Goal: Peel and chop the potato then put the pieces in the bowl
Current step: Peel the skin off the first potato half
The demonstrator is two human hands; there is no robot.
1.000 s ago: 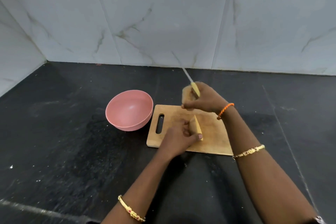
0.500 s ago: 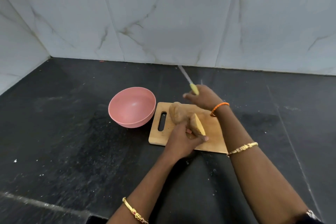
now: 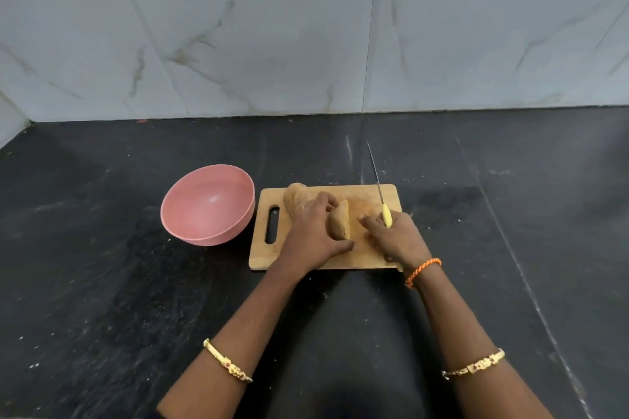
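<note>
On the cutting board (image 3: 371, 258) beside the empty pink bowl (image 3: 207, 204), the left hand (image 3: 315, 235) grips a potato piece (image 3: 340, 223), steadying it for the knife (image 3: 379, 190) clasped in the right hand (image 3: 396, 238).

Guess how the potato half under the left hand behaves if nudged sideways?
Potato half stands on edge, so it probably tips flat if the left hand lets go. Rounded skin side may rock. Looks firm, not floppy.

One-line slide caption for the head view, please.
Left hand steadies a potato piece on the wooden board; right hand holds a yellow-handled knife, pink bowl empty alongside.
</note>
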